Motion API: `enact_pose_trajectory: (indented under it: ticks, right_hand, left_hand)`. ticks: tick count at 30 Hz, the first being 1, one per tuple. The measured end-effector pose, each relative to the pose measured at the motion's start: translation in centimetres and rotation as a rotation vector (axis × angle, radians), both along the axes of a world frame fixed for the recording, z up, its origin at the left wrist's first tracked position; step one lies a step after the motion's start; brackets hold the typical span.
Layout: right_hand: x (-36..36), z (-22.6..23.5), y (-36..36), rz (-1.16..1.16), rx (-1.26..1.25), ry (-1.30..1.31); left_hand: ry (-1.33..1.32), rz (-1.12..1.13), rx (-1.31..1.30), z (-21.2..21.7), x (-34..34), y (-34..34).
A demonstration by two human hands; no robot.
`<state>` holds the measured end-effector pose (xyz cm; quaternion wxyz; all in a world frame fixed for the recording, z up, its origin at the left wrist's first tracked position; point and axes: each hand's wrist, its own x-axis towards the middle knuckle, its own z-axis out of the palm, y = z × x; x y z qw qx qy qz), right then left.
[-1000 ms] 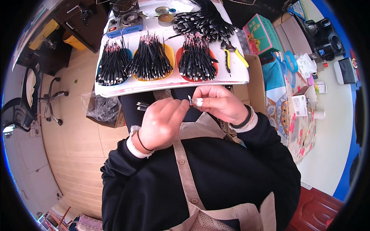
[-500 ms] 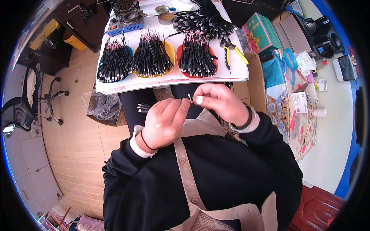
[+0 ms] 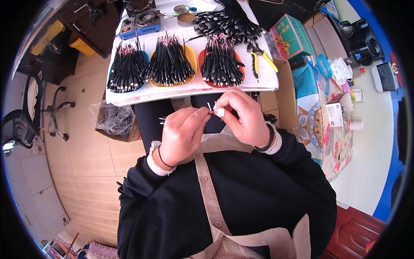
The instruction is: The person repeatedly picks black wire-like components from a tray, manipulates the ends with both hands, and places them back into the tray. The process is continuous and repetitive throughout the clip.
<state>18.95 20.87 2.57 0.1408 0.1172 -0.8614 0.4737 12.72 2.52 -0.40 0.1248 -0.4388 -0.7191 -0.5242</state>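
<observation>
meeting at centre frame, just below the white table [image 3: 142, 96]: left hand [image 3: 181, 136], fingers curled nearly closed, thumb and forefinger pinched on a thin short wire end; right hand [image 3: 242, 115] pinched on a small white piece [image 3: 219, 112], possibly tape or a connector, touching the left fingertips. thin metal pins jut from the piece.

Black sweater, beige buttoned apron strap, white cuffs, dark wristbands.
</observation>
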Motion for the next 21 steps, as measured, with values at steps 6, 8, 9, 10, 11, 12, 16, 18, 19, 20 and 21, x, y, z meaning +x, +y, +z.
enact_pose_trajectory:
  ticks: [6, 8, 9, 10, 11, 12, 16, 18, 19, 20, 21]
  right_hand:
    - [-0.4, -0.1, 1.2, 0.155, -0.296, -0.221]
    - [-0.5, 0.0, 1.2, 0.213, -0.077, -0.043]
    - [-0.5, 0.1, 1.1, 0.246, 0.04, 0.029]
    - [-0.5, 0.1, 0.9, 0.271, 0.057, 0.07]
    - [-0.4, 0.1, 0.6, 0.259, 0.053, 0.128]
    - [-0.3, 0.2, 0.5, 0.25, 0.07, 0.147]
    - [0.1, 0.6, 0.4, 0.199, 0.211, 0.238]
    - [0.0, 1.1, 1.0, 0.133, 0.301, 0.314]
    - [-0.1, 1.4, 1.7, 0.074, 0.346, 0.358]
    - [-0.3, 1.8, 2.4, 0.027, 0.395, 0.411]
    - [-0.7, 2.2, 3.4, -0.09, 0.411, 0.413]
  left_hand:
    - [-0.819, -0.42, 0.164, -1.0, -1.3, -1.9]
    - [-1.037, -0.587, 0.282, -1.4, -1.5, -2.2]
    - [-1.071, -0.626, 0.305, -1.6, -1.5, -2.1]
    - [-1.104, -0.665, 0.33, -1.7, -1.3, -1.9]
    - [-1.137, -0.704, 0.354, -1.8, -1.2, -1.8]
    - [-1.168, -0.738, 0.341, -1.8, -1.1, -1.7]
    - [-1.266, -0.705, 0.427, -1.8, -0.4, -1.2]
    - [-1.27, -0.732, 0.464, -1.7, -0.1, -1.2]
    - [-1.265, -0.749, 0.489, -1.7, 0.2, -1.2]
    - [-1.252, -0.757, 0.528, -1.6, 0.5, -1.5]
    - [-1.282, -0.758, 0.547, -1.5, 0.6, -1.5]
